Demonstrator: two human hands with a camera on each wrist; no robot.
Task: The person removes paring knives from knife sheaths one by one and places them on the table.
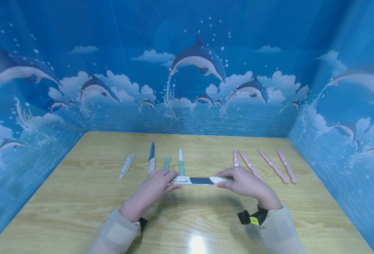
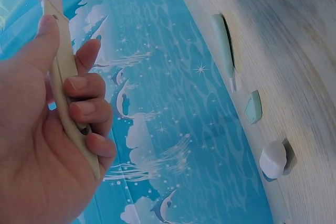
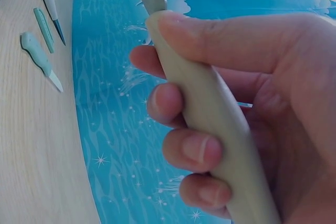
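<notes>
Both hands hold one knife level above the table. My right hand [image 1: 245,181] grips its cream handle [image 3: 210,103], with the thumb along the top near the blade. The dark blade [image 1: 201,181] points left, its tip end hidden inside a cream blade sheath [image 1: 183,180]. That sheath [image 2: 65,77] lies across the palm of my left hand [image 1: 155,187], with the fingers curled round it. Just beyond the left hand lie a green knife [image 1: 181,164], a green sheath [image 1: 167,163] and a white-handled knife [image 1: 151,158] with a dark blade.
A white sheath [image 1: 127,166] lies farther left on the wooden table [image 1: 63,197]. Several pink knives or sheathed pieces [image 1: 272,165] lie at the right, beyond the right hand. A blue dolphin-print curtain [image 1: 190,106] stands along the table's back and sides.
</notes>
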